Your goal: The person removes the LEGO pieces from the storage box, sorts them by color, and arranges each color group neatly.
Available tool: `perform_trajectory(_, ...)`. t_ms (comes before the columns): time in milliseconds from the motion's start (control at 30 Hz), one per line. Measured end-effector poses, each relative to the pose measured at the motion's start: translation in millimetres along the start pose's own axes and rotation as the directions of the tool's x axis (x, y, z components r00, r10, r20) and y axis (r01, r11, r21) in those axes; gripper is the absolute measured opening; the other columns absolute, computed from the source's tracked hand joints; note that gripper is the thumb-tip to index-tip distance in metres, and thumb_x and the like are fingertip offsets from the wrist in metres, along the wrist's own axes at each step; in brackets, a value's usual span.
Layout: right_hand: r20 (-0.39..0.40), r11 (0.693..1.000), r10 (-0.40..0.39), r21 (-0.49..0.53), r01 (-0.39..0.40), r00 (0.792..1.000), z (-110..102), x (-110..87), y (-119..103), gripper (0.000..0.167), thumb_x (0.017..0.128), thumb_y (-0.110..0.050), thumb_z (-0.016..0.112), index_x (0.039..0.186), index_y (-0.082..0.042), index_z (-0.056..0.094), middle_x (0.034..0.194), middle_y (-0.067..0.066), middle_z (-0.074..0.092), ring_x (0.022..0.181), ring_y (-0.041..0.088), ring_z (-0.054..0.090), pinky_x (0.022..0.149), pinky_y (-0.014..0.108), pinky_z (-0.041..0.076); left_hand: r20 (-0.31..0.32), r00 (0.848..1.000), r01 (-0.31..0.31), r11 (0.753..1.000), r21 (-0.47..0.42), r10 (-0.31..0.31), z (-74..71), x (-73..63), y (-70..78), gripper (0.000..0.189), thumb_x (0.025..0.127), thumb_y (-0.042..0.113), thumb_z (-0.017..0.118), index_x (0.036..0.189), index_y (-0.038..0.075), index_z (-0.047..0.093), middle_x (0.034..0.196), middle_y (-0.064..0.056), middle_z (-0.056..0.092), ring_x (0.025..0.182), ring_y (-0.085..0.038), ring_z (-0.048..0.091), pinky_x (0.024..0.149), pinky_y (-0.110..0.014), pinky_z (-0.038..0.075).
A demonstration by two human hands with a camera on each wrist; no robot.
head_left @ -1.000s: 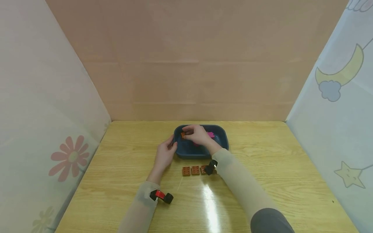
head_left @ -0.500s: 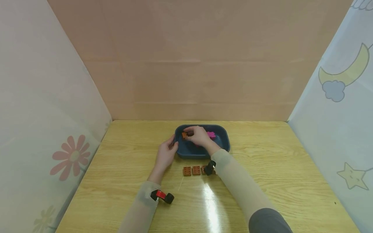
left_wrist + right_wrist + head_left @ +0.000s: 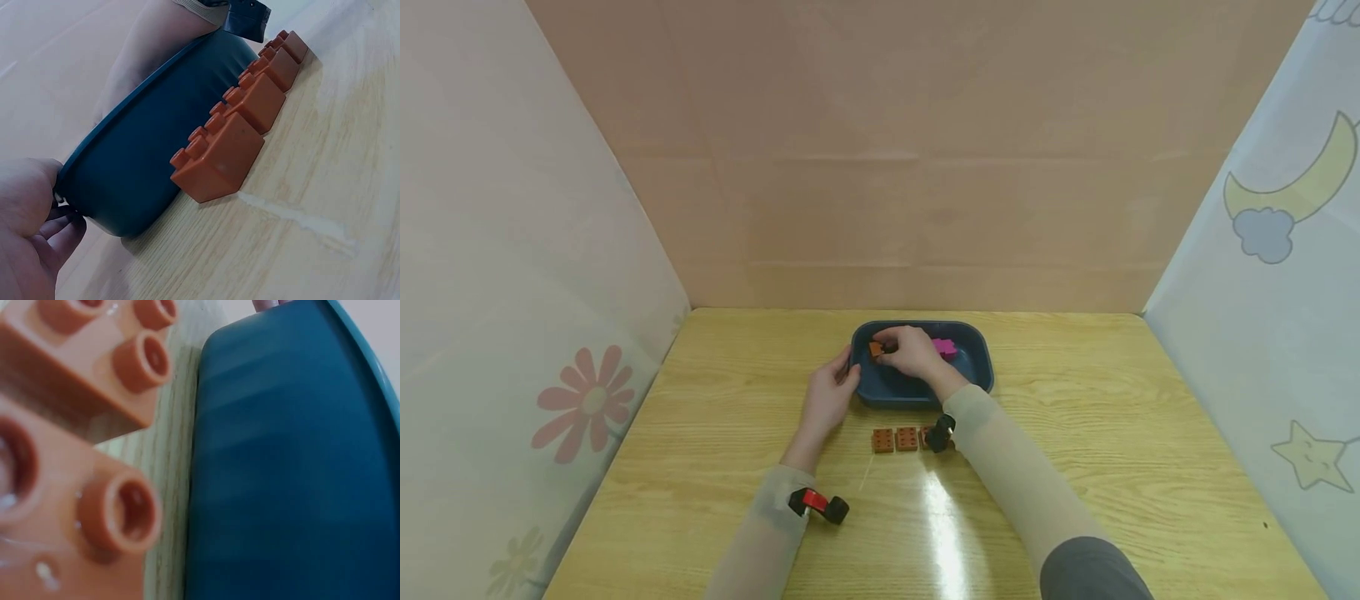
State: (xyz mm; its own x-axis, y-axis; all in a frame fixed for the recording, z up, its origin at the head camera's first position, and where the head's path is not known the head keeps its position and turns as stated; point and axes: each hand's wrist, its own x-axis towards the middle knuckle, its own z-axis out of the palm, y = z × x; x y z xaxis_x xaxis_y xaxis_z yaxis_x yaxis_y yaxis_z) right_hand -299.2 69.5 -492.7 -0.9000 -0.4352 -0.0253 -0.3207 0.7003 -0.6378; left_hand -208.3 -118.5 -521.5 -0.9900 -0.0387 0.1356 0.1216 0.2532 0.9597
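My left hand (image 3: pixel 826 400) holds a dark blue plastic tub (image 3: pixel 898 403) by its left end, thumb at the rim and fingers against the outer wall. In the left wrist view the same hand (image 3: pixel 31 225) pinches the rim. Over the tub's inside is my right hand (image 3: pixel 912 350), pinching an orange toy building brick (image 3: pixel 876 350) between thumb and fingers near the left end. A pink piece (image 3: pixel 945 347) lies in the tub to the right of that hand. The hand hides part of the tub's floor; the right wrist view shows only the tub's outer wall (image 3: pixel 281 456).
Several orange bricks (image 3: pixel 219 156) stand in a row, studs up, along the near side of the tub. The right wrist camera (image 3: pixel 938 433) hangs over the row's right part. A wooden table (image 3: pixel 760 350) lies beneath, with a plain back wall (image 3: pixel 917 167) behind.
The head view has shifted slightly, so the scene sits a little further right. The right hand and the orange brick have barely moved within the tub; the left hand keeps its hold.
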Motion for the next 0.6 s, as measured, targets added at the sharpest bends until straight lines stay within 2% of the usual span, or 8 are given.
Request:
perform_trajectory(400, 0.007, 0.998, -0.025, -0.048, 0.026, 1.0, -0.2, 2.0, 1.7, 0.042, 0.096, -0.022, 0.084, 0.135, -0.01, 0.074, 0.13, 0.008, 0.075, 0.121, 0.027, 0.069, 0.105, 0.046, 0.058, -0.001, 0.999, 0.036, 0.999, -0.003, -0.036, 0.0, -0.2, 0.2, 0.05, 0.109, 0.014, 0.063, 0.156, 0.002, 0.052, 0.155, -0.017, 0.056, 0.139, -0.027, 0.058, 0.109, -0.034, 0.054)
perform_trajectory(600, 0.011, 0.999, -0.043, 0.017, 0.043, 0.999, -2.3, 1.0, 0.5, 0.04, 0.094, -0.021, 0.086, 0.13, -0.009, 0.075, 0.125, 0.006, 0.076, 0.117, 0.025, 0.071, 0.101, 0.043, 0.06, 0.0, 1.0, 0.03, 0.999, -0.014, -0.03, -0.4, -0.4, 0.1, 0.05, 0.109, 0.014, 0.063, 0.156, 0.0, 0.051, 0.155, -0.018, 0.055, 0.14, -0.028, 0.057, 0.11, -0.033, 0.053)
